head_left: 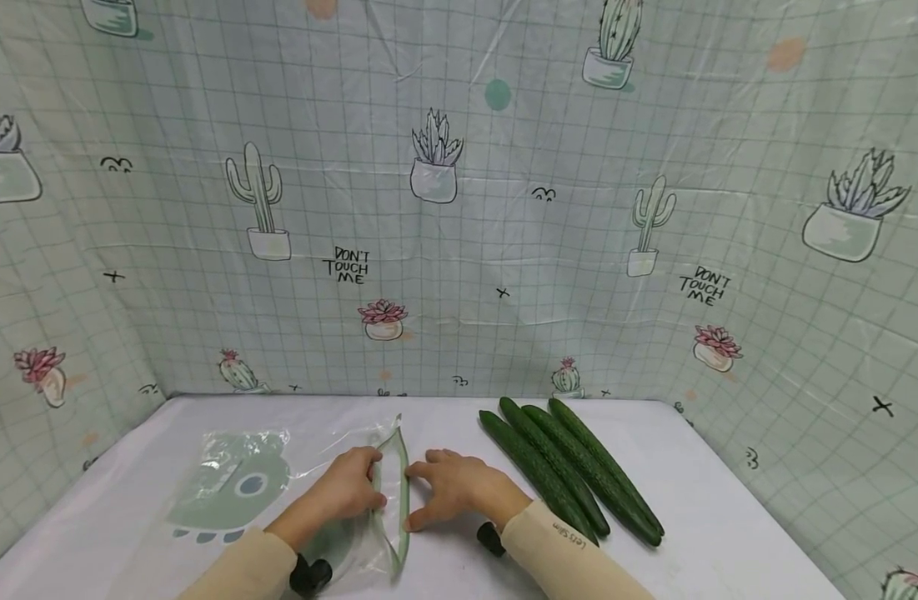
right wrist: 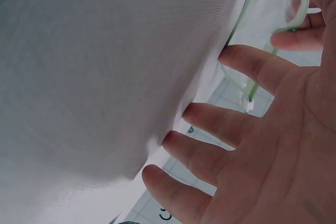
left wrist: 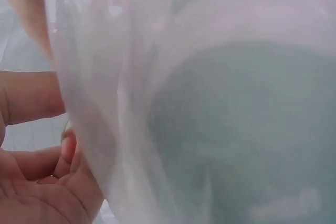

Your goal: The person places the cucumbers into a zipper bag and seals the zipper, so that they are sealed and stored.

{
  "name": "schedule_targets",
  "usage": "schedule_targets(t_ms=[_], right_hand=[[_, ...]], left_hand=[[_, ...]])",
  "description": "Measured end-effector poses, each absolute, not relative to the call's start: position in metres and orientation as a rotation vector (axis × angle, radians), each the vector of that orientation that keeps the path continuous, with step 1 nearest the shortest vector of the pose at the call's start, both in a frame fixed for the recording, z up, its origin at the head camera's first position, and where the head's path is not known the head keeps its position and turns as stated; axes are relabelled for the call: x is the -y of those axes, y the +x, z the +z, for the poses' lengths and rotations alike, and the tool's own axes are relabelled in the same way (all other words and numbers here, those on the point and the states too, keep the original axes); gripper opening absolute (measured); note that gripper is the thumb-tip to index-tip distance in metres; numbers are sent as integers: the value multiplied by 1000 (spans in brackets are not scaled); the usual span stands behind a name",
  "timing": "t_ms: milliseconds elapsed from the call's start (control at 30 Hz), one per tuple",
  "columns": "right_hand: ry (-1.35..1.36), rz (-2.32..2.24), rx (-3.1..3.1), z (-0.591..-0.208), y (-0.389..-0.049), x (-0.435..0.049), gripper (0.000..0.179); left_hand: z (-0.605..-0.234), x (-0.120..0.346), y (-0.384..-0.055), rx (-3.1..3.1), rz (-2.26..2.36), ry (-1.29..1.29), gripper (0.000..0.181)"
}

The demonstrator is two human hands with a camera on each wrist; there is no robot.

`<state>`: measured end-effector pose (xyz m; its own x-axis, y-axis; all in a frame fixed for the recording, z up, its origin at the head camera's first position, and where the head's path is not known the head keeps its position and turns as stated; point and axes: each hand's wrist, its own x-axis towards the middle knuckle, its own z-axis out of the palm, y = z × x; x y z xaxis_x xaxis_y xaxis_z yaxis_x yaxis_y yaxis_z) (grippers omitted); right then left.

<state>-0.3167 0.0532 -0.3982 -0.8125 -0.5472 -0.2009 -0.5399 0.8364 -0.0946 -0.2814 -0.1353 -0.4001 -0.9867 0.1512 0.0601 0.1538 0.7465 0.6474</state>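
A clear plastic zip bag (head_left: 241,467) with a green printed creature lies flat on the left, its mouth facing right and spread apart. My left hand (head_left: 346,483) pinches the near-left lip of that mouth between thumb and fingers. On the opposite lip, edged by a green strip (head_left: 404,508), my right hand (head_left: 459,483) rests its thumb and index fingertip. Its fingers are spread and nearly straight, as the right wrist view shows of the right hand (right wrist: 268,145). Bag film (left wrist: 236,129) fills most of the left wrist view and covers part of the hand there.
Several long green cucumbers (head_left: 595,471) lie side by side on the right, beyond the right forearm. A white cloth (head_left: 714,500) covers the table. Behind and at both sides hangs a checked curtain (head_left: 459,250) with cactus prints. Black cameras (head_left: 491,539) sit at the wrists.
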Motion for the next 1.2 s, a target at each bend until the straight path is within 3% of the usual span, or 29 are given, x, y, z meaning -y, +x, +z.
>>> schedule_targets(t_ms=[267, 567, 1200], right_hand=[[-844, -40, -2814, -399, -318, -53, 74], [-837, -35, -2805, -397, -317, -52, 75], [-835, -36, -2803, -397, -316, -52, 76]], left_hand=[[-401, 136, -278, 2836, -1436, -198, 65], [-399, 138, -276, 2818, -1445, -180, 58], [-403, 142, -277, 2714, -1692, -292, 63]])
